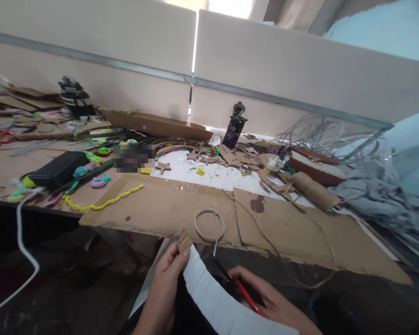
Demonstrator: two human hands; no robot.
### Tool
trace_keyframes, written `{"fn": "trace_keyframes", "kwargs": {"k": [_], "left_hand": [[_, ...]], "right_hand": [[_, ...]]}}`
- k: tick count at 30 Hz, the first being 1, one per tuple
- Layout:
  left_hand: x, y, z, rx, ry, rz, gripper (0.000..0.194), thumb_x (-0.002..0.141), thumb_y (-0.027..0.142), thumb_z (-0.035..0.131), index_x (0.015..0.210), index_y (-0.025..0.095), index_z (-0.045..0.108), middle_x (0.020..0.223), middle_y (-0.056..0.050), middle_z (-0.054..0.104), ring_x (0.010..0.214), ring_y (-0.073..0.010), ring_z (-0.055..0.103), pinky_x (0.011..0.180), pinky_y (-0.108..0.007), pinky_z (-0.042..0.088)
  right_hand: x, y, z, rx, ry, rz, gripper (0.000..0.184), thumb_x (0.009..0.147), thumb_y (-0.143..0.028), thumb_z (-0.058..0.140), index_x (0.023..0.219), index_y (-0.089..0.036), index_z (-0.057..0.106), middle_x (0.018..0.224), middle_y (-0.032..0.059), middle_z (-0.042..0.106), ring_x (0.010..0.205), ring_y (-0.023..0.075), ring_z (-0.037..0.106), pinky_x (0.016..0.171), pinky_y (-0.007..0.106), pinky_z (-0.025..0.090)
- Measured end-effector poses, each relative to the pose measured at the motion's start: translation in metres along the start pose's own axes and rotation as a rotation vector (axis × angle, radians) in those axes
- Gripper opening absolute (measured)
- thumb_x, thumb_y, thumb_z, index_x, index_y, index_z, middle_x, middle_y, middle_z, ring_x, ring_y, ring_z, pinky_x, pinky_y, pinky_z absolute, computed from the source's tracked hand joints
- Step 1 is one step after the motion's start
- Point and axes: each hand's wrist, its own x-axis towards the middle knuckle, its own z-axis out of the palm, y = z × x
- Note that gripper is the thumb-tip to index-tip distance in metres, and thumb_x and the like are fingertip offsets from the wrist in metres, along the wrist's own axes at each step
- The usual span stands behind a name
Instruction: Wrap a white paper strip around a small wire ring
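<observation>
My left hand [170, 267] pinches the upper end of a curved white cardboard strip [212, 298] between thumb and fingers. A small brown cardboard end [185, 240] sticks up from the pinch. At the strip's right side, my right hand [256, 291] is closed around red-and-black scissors [247, 298]. Their dark front part points up and left; the blades' exact opening cannot be made out. Both hands are in front of the table's near edge, over my lap. A looped pale cord [210, 225] lies just beyond them on a brown cardboard sheet [153, 204].
Cardboard stars [163, 167] and scraps litter the table. A dark bottle [234, 125] stands behind them. On the left are a black box [57, 169] and a yellow wavy strip [104, 203]. A cardboard roll [316, 190], a brown-and-white bag [316, 165] and grey cloth [380, 200] lie right.
</observation>
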Motion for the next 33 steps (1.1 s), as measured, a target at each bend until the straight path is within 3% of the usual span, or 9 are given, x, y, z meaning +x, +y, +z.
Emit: {"fn": "trace_keyframes", "kwargs": {"k": [5,9,13,17,23,26,28,30,33], "left_hand": [[0.001,-0.001,0.0,-0.02,-0.034,-0.028,0.02,0.074,0.033,0.08,0.086,0.019,0.072,0.075,-0.001,0.07,0.067,-0.0149,0.061,0.062,-0.022,0.048],[0.002,0.001,-0.001,-0.036,-0.029,-0.036,0.021,0.072,0.033,0.081,0.084,0.019,0.072,0.074,0.0,0.069,0.066,-0.0143,0.061,0.062,-0.022,0.047],[0.002,0.002,-0.003,0.0,-0.054,-0.041,0.022,0.072,0.035,0.082,0.079,0.018,0.07,0.074,0.0,0.068,0.067,-0.0145,0.061,0.063,-0.022,0.047],[0.002,0.002,-0.002,0.014,-0.054,-0.063,0.027,0.07,0.038,0.084,0.076,0.017,0.067,0.069,0.001,0.066,0.062,-0.0132,0.059,0.06,-0.021,0.045],[0.002,0.002,-0.001,0.006,-0.032,-0.067,0.029,0.069,0.04,0.084,0.073,0.018,0.066,0.065,0.003,0.064,0.057,-0.0113,0.056,0.056,-0.02,0.044],[0.0,0.0,0.001,-0.009,0.009,-0.068,0.025,0.072,0.04,0.082,0.08,0.02,0.07,0.073,0.002,0.07,0.065,-0.0135,0.062,0.062,-0.021,0.048],[-0.004,-0.002,0.003,-0.026,0.044,-0.081,0.024,0.073,0.038,0.08,0.088,0.021,0.071,0.081,-0.001,0.074,0.074,-0.0167,0.067,0.068,-0.023,0.051],[-0.008,-0.003,0.005,-0.03,0.037,-0.088,0.023,0.075,0.036,0.078,0.092,0.022,0.071,0.09,-0.003,0.076,0.082,-0.0203,0.07,0.072,-0.026,0.052],[-0.015,-0.003,0.006,-0.017,0.006,-0.099,0.021,0.075,0.031,0.075,0.093,0.02,0.071,0.095,-0.006,0.078,0.083,-0.0231,0.071,0.074,-0.029,0.052]], "right_hand": [[-0.003,-0.012,-0.001,-0.016,-0.072,0.061,0.041,0.083,-0.046,0.067,0.116,-0.023,0.061,0.106,0.0047,0.064,0.101,0.026,0.058,0.091,0.034,0.045],[-0.011,-0.007,-0.004,0.037,-0.02,0.104,0.048,0.081,-0.052,0.066,0.121,-0.025,0.06,0.111,0.0067,0.066,0.102,0.0277,0.061,0.087,0.034,0.049],[-0.015,-0.006,-0.025,-0.063,0.268,-0.058,0.053,0.086,-0.048,0.063,0.133,-0.026,0.053,0.127,0.0102,0.062,0.119,0.0295,0.056,0.098,0.038,0.046],[-0.003,-0.01,-0.058,-0.497,0.59,-0.136,0.049,0.091,-0.039,0.057,0.137,-0.024,0.049,0.127,0.0123,0.064,0.118,0.031,0.059,0.101,0.046,0.045],[0.02,-0.016,-0.074,-0.989,0.748,-0.197,0.035,0.093,-0.031,0.048,0.122,-0.02,0.064,0.119,0.0164,0.066,0.105,0.0343,0.064,0.089,0.05,0.051],[0.025,-0.032,-0.055,-0.975,0.708,-0.363,0.025,0.094,-0.028,0.052,0.112,-0.022,0.069,0.116,0.0137,0.066,0.107,0.0315,0.062,0.092,0.047,0.049],[0.032,-0.043,-0.038,-0.893,0.558,-0.484,0.023,0.095,-0.02,0.052,0.108,-0.025,0.07,0.111,0.0101,0.066,0.103,0.0261,0.063,0.088,0.039,0.051],[0.043,-0.049,-0.022,-0.816,0.423,-0.558,0.026,0.094,-0.013,0.052,0.11,-0.024,0.07,0.107,0.0088,0.065,0.101,0.0228,0.062,0.085,0.035,0.051],[0.06,-0.05,-0.008,-0.769,0.386,-0.605,0.024,0.092,-0.01,0.055,0.105,-0.023,0.072,0.099,0.0075,0.064,0.093,0.0214,0.061,0.079,0.033,0.05]]}}
